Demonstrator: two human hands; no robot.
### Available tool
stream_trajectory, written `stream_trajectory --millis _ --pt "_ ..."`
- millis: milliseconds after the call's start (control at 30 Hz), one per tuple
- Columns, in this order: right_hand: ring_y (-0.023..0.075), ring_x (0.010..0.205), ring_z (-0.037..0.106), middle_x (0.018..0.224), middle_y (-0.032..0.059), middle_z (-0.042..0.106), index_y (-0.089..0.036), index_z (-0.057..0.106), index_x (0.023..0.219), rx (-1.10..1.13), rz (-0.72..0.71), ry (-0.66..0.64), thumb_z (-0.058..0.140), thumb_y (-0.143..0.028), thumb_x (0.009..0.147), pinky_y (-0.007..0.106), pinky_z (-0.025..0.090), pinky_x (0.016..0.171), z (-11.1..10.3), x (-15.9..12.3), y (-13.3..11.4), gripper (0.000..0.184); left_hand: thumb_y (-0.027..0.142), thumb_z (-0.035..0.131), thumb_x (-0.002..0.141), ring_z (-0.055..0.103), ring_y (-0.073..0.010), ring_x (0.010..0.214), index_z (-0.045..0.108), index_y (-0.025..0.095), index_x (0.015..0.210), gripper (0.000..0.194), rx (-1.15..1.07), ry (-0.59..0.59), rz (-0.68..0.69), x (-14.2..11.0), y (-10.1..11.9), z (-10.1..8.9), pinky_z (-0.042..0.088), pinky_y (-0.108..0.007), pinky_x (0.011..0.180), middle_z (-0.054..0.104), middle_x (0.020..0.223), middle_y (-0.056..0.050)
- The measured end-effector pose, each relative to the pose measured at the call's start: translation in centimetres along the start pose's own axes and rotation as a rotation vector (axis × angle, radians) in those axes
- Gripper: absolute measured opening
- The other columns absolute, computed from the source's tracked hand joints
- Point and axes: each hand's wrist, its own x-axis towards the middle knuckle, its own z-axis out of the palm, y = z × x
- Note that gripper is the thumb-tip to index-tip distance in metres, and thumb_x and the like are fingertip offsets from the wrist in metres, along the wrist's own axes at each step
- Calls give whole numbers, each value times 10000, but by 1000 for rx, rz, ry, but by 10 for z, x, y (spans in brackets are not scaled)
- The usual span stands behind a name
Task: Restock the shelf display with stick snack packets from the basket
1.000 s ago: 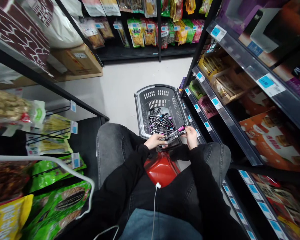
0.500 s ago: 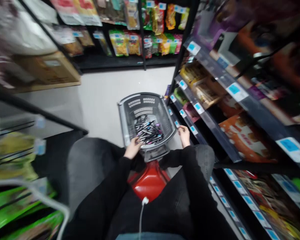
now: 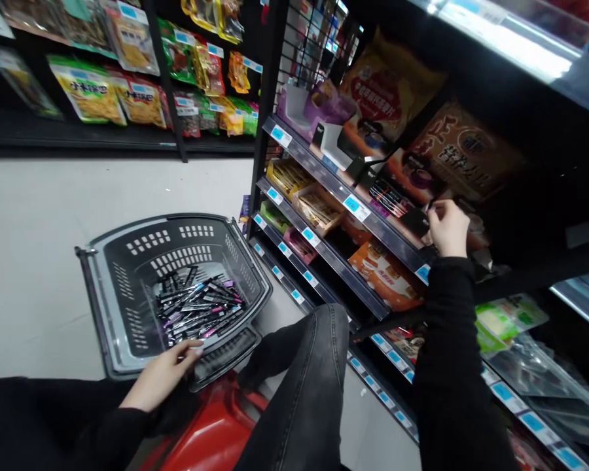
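A grey plastic shopping basket (image 3: 103,304) holds a heap of slim black pen-like sticks (image 3: 201,304), some with pink, purple or blue parts. At the basket's near rim is my left hand (image 3: 163,374), its fingers curled with thumb and forefinger close together; whether anything is between them is hidden. My right hand (image 3: 449,227) reaches into the shelf on the right, fingers pinched at the edge of a dark display box (image 3: 412,219). What they grip, if anything, I cannot make out. More slim sticks (image 3: 390,196) stand in the display boxes left of that hand.
A black shelf edge (image 3: 334,186) with price tags runs beside my right arm, with lower tiers of boxed goods beneath. Snack bags (image 3: 91,91) hang on the far rack. A red glossy seat-like part (image 3: 211,425) lies under my legs, near my knee (image 3: 324,327).
The view has turned right and come nearer the shelf. My right hand has gone from beside the basket up into the shelf's display boxes. My left hand stays by the basket's near rim.
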Motion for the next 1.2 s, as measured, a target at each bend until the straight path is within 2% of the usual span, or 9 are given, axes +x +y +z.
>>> stream_trajectory --millis 133,333,667,767,900,967,1033,1133,1200 --pt "261 934 522 912 157 610 -121 612 896 -90 -246 -151 555 -267 761 397 393 824 22 34 -29 207 501 479 620 652 -249 786 644 221 818 380 16 -96 21 -2 5 0 473 -272 721 711 783 -24" --pt "180 671 566 689 83 631 -122 666 799 -207 -189 -658 748 -313 602 321 415 685 71 74 -51 287 454 443 659 658 -236 787 625 210 842 355 92 -104 24 -10 6 -3 466 -258 711 708 788 -41" --pt "114 492 508 456 -16 556 -161 682 648 1 -145 -730 724 -416 583 243 392 567 57 86 -34 266 373 367 765 645 -226 847 601 163 972 377 213 -177 76 -9 0 3 445 -268 761 695 897 -81" --pt "124 519 521 499 6 573 -142 670 650 88 -16 -618 720 -400 588 253 410 587 58 91 -23 270 369 359 783 639 -229 844 595 159 996 381 227 -192 97 -8 -6 6 439 -279 764 690 914 -87" --pt "153 613 550 635 53 590 -110 631 748 338 209 -112 609 -420 708 304 441 628 57 99 -14 314 368 382 779 636 -238 864 601 171 983 358 194 -167 99 -8 -7 7 438 -288 776 691 907 -82" --pt "138 616 544 670 37 566 -124 592 824 608 215 67 511 -439 782 297 450 600 52 88 -26 328 376 395 776 633 -243 877 603 170 979 356 137 -138 102 -10 -4 7 436 -300 791 690 898 -84" --pt "108 580 522 652 -5 519 -155 549 835 925 187 105 478 -445 804 260 448 554 49 58 -56 301 414 421 773 631 -242 870 603 180 982 363 33 -111 110 -12 1 7 438 -319 807 690 880 -71" --pt "73 528 481 610 -54 452 -183 492 756 1367 277 -9 584 -406 746 206 434 504 59 -25 -128 241 508 488 740 632 -227 807 587 180 1035 452 -260 -109 79 -18 11 6 463 -352 796 683 867 -58" --pt "64 519 474 610 -62 448 -187 462 713 1634 435 -208 645 -372 701 201 449 500 75 -97 -183 260 560 520 715 631 -216 788 545 155 1113 568 -564 -125 24 -23 18 4 496 -364 752 669 926 -90"
